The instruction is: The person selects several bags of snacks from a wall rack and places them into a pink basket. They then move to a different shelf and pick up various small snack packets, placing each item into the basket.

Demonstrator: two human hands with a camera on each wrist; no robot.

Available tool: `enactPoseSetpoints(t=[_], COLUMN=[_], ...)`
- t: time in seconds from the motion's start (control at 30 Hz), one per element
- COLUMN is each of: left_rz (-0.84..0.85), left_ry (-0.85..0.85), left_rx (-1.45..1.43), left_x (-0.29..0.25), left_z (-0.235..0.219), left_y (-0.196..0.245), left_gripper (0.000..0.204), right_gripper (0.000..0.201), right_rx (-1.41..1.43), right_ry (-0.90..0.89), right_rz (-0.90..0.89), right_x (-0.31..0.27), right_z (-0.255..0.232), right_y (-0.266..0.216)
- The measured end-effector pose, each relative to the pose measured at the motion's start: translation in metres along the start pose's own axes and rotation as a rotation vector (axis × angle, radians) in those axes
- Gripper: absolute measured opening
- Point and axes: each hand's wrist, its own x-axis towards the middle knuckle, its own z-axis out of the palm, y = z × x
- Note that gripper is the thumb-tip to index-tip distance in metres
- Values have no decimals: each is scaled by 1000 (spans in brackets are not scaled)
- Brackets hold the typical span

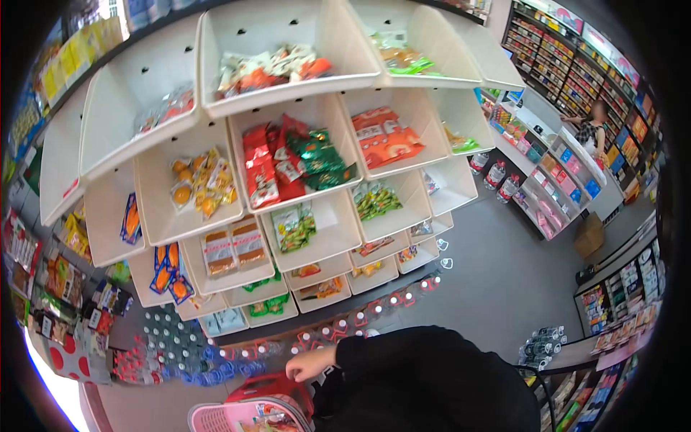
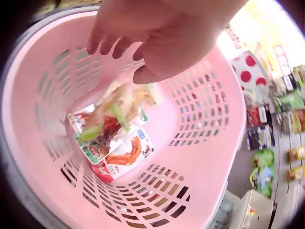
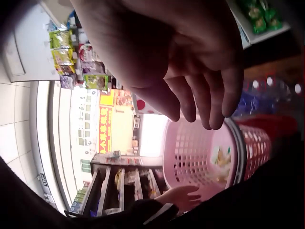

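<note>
Stepped white bins [image 1: 291, 92] of packaged snacks rise inside a shop. Snack packets [image 2: 127, 155] lie loose in the bottom of a pink basket [image 2: 221, 143], below the left hand [image 2: 164, 36]; its tall slotted wall likely keeps them together. That hand is relaxed over the basket's mouth, fingers apart and nothing visible in them, the wide opening apparently giving it room to reach in. The right hand [image 3: 195, 62] is also open and empty, fingers slightly bent, near the basket's rim. Red plastic [image 1: 263, 385], its full shape hidden, sits just under the right hand. Bottled drinks [image 1: 389, 302] line the floor beyond it, perhaps kept low for their weight. Above them, the bins tilt toward the hands, presumably so the contents show. Well off to the right of the right hand, a person [image 1: 592, 129] is behind a counter [image 1: 543, 119].
</note>
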Motion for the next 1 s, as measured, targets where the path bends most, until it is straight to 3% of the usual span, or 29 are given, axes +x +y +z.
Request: enactPoseSetpoints(t=[0.07,0.1,0.13,0.17,0.2,0.23,0.27,0.3,0.33,0.4,0.43,0.5,0.57,0.6,0.63,0.77,0.83,0.87,0.93,1.0], left_rz=[191,277,353,413,536,617,622,722,838,910,845,953,1036,1325,1279,1219,1067,1061,1009,1019], left_ry=[-117,-169,-218,-275,-252,-360,-436,-540,-634,-998,-1141,-1146,-982,-700,-702,-549,-601,-595,-544,-476], left_rx=[239,363,488,198,372,224,224,87,87,-147,-286,-335,-269,-23,330,649,571,574,475,475], left_x=[58,77,81,67,47,-2,-19,-31,-46,-73,-85,-100,-103,-107,-122,-111,-106,-105,-101,-97], left_z=[8,14,25,61,91,127,155,186,211,263,292,351,412,433,431,470,476,477,476,476], left_y=[49,78,112,182,252,356,406,446,482,541,566,603,623,632,650,656,663,664,664,659], left_gripper=[17,18,18,22,21,23,23,23,25,36,40,41,42,37,31,29,29,29,28,26], right_gripper=[25,26,27,25,23,22,23,24,23,23,26,30,32,34,35,38,36,36,32,21], right_rx=[-18,-50,-255,-234,-139,-194,-117,-121,-365,-627,-724,-863,-909,-864,-818,-673,34,37,-470,-583], right_ry=[87,190,321,443,563,705,787,967,1166,1408,1434,1409,1368,1319,1268,1231,1257,1249,1288,1284], right_rz=[110,51,-87,-51,-56,1,-45,-101,-189,-68,-15,74,104,227,349,221,159,156,346,366], right_x=[-48,-75,-100,-126,-152,-180,-199,-218,-233,-262,-274,-287,-290,-289,-289,-285,-279,-278,-273,-266], right_z=[-57,-82,-108,-131,-155,-177,-208,-235,-259,-308,-330,-355,-364,-364,-366,-390,-381,-388,-415,-416], right_y=[-49,-73,-93,-110,-126,-157,-148,-148,-151,-138,-131,-112,-107,-110,-111,-90,-112,-107,-86,-91])
